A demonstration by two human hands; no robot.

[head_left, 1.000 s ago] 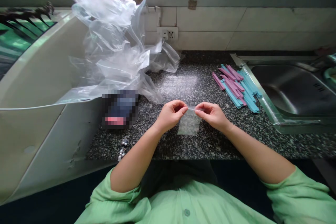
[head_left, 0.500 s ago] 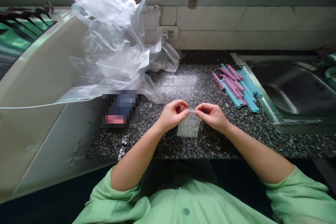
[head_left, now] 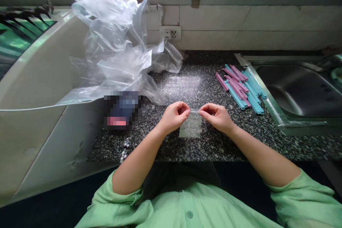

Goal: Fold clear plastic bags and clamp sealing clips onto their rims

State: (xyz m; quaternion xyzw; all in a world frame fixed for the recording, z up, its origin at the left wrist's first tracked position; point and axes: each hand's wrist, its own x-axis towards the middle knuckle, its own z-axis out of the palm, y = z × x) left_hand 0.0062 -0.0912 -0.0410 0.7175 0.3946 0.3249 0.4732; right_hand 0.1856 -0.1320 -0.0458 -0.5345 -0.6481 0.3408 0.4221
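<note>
A small clear plastic bag [head_left: 190,128] hangs over the granite counter, its top edge stretched between my two hands. My left hand [head_left: 175,115] pinches the left end of that edge between thumb and fingers. At the other end, my right hand [head_left: 216,117] pinches the right corner the same way. The bag is see-through and looks flat, with the speckled stone showing through it. Beyond my right hand lies a loose pile of bag-sealing clips, pink ones [head_left: 235,84] over blue ones [head_left: 252,96].
Large crumpled clear plastic bags [head_left: 114,50] rise at the left back. In front of them is a dark, pixelated object [head_left: 124,108]. A string of beads [head_left: 125,149] lies near the counter's front edge. A steel sink [head_left: 301,89] is at right; a wall socket [head_left: 171,33] is behind.
My hands have drawn slightly apart along the bag's top edge, so more of it shows between them. The bag has shifted a little to the left.
</note>
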